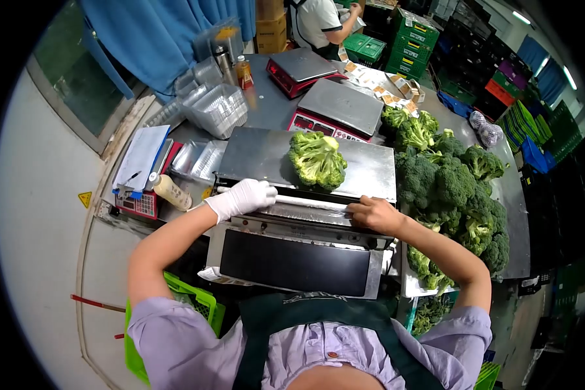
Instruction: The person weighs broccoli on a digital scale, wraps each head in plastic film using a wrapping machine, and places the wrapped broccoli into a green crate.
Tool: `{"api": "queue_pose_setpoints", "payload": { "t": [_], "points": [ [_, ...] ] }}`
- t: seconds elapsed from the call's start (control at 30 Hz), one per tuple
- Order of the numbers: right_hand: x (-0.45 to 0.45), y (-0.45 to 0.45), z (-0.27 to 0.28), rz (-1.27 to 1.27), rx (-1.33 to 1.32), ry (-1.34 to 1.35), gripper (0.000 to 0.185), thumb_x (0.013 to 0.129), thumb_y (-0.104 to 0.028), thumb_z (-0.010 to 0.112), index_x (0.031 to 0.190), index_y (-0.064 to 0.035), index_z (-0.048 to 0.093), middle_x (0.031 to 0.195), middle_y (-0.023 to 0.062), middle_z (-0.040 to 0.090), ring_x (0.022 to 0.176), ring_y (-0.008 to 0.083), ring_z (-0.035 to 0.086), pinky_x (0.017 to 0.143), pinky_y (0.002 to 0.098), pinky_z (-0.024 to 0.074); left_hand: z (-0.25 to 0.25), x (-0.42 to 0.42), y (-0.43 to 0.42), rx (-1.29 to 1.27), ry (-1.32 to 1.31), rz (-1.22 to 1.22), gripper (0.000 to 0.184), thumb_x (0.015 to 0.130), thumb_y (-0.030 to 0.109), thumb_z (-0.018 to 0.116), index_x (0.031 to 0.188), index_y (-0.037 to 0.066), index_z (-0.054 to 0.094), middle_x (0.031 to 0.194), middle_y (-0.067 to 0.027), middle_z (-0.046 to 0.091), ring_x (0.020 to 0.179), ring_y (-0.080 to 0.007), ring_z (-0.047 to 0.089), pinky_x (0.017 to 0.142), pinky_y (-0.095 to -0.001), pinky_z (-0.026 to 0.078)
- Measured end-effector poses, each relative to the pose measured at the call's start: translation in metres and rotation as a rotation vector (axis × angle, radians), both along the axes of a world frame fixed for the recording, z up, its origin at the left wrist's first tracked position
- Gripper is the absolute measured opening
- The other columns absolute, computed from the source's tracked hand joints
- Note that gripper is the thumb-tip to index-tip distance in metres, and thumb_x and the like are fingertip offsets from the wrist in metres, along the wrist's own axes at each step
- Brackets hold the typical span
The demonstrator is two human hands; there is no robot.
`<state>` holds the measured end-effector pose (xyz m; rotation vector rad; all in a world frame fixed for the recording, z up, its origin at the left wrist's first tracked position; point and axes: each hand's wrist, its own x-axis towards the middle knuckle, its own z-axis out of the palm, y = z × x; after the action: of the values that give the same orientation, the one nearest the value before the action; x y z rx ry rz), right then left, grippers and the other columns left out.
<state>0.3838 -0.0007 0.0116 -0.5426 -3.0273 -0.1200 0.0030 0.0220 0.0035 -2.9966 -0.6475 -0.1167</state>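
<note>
My left hand (250, 197), in a white glove, is closed at the left end of a strip of clear plastic film (312, 209). At the strip's right end my bare right hand (375, 214) has its fingers curled on the film. The film stretches between both hands over the front of a wrapping machine (296, 260) with a dark front plate. Just beyond, a broccoli head (317, 160) lies stem side up on the machine's metal top (257, 153), touched by neither hand.
A broccoli pile (452, 182) stands right of the machine. Behind are two scales (341, 107) (302, 68). Clear plastic trays (214, 110), a bottle (170, 192) and a clipboard (140, 159) lie left. A person (322, 26) stands at the back near green crates (411, 45).
</note>
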Motion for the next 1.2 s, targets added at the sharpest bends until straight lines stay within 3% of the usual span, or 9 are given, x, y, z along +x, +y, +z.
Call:
{"api": "queue_pose_setpoints", "payload": {
  "t": [0.07,0.2,0.33,0.47,0.6,0.67,0.8,0.97,1.2],
  "points": [
    [0.005,-0.017,-0.009,-0.083,-0.054,0.123,0.013,0.077,-0.014,0.058,0.086,-0.0069,0.064,0.104,0.0073,0.062,0.088,0.0202,0.056,0.064,0.0300,0.0509,-0.010,-0.006,-0.008,-0.193,-0.318,0.158,0.008,0.085,0.015,0.055,0.084,0.007,0.054,0.080,-0.0043,0.055,0.070,-0.0211,0.060,0.053,-0.0310,0.048],
    [0.023,-0.072,0.009,-0.460,-0.559,0.476,0.006,0.086,-0.006,0.054,0.086,-0.0026,0.059,0.079,0.0116,0.064,0.054,0.0183,0.060,0.051,0.0289,0.0477,0.054,-0.017,-0.054,-1.322,-0.468,0.606,0.012,0.088,0.011,0.055,0.081,0.005,0.047,0.080,-0.0005,0.050,0.073,-0.0105,0.060,0.060,-0.0225,0.046],
    [0.016,-0.108,0.125,-0.468,-0.906,0.870,0.011,0.091,-0.003,0.045,0.088,-0.0019,0.055,0.076,0.0098,0.065,0.053,0.0121,0.060,0.043,0.0249,0.0488,0.146,-0.023,-0.054,-1.148,-0.758,0.197,0.011,0.089,0.012,0.054,0.082,0.004,0.050,0.089,-0.0049,0.049,0.098,-0.0212,0.059,0.093,-0.0335,0.043],
    [0.009,-0.044,0.168,-0.296,-0.662,1.277,0.014,0.093,-0.007,0.044,0.097,-0.0020,0.056,0.101,0.0168,0.063,0.086,0.0209,0.064,0.076,0.0325,0.0543,0.217,0.020,-0.026,-0.933,-1.143,0.271,0.008,0.088,0.009,0.051,0.085,0.002,0.051,0.104,-0.0094,0.056,0.104,-0.0244,0.056,0.095,-0.0360,0.042],
    [-0.013,0.049,0.125,-0.771,-0.522,0.825,0.080,0.078,-0.044,0.067,0.133,0.0031,0.034,0.134,0.0261,0.038,0.126,0.0350,0.038,0.105,0.0451,0.0330,0.131,0.058,0.070,-0.468,-0.851,0.357,0.018,0.084,0.015,0.056,0.099,0.006,0.050,0.115,-0.0123,0.055,0.112,-0.0268,0.049,0.097,-0.0375,0.038],
    [-0.011,0.086,0.056,-0.703,-0.621,0.515,0.108,0.061,-0.052,0.077,0.139,0.0008,0.023,0.139,0.0270,0.029,0.128,0.0376,0.033,0.107,0.0442,0.0294,0.088,0.056,0.096,-0.266,-0.294,0.406,0.054,0.073,0.027,0.069,0.118,0.010,0.044,0.124,-0.0153,0.047,0.119,-0.0308,0.040,0.102,-0.0402,0.031],
    [-0.042,0.060,0.011,-0.514,-0.668,0.486,0.118,0.053,-0.048,0.083,0.136,0.0075,0.019,0.128,0.0312,0.042,0.120,0.0420,0.042,0.101,0.0448,0.0364,0.056,0.043,0.084,-0.601,-0.318,0.400,0.101,0.048,0.034,0.084,0.132,0.011,0.032,0.129,-0.0159,0.040,0.123,-0.0364,0.033,0.105,-0.0433,0.026],
    [-0.063,0.071,-0.018,-0.531,-0.499,0.597,0.108,0.055,-0.044,0.084,0.130,0.0088,0.027,0.108,0.0322,0.055,0.102,0.0450,0.054,0.087,0.0425,0.0451,0.040,0.049,0.073,-0.608,-0.532,0.413,0.096,0.051,0.026,0.084,0.130,0.010,0.032,0.108,-0.0139,0.059,0.102,-0.0274,0.058,0.090,-0.0320,0.044],
    [-0.056,0.038,0.012,-0.575,-0.605,0.754,0.088,0.058,-0.050,0.077,0.117,0.0097,0.050,0.092,0.0230,0.063,0.081,0.0270,0.062,0.073,0.0361,0.0492,0.036,0.045,0.037,-0.765,-0.779,0.608,0.074,0.052,0.023,0.086,0.115,0.001,0.052,0.106,-0.0081,0.062,0.100,-0.0132,0.056,0.091,-0.0288,0.044]
  ]
}}
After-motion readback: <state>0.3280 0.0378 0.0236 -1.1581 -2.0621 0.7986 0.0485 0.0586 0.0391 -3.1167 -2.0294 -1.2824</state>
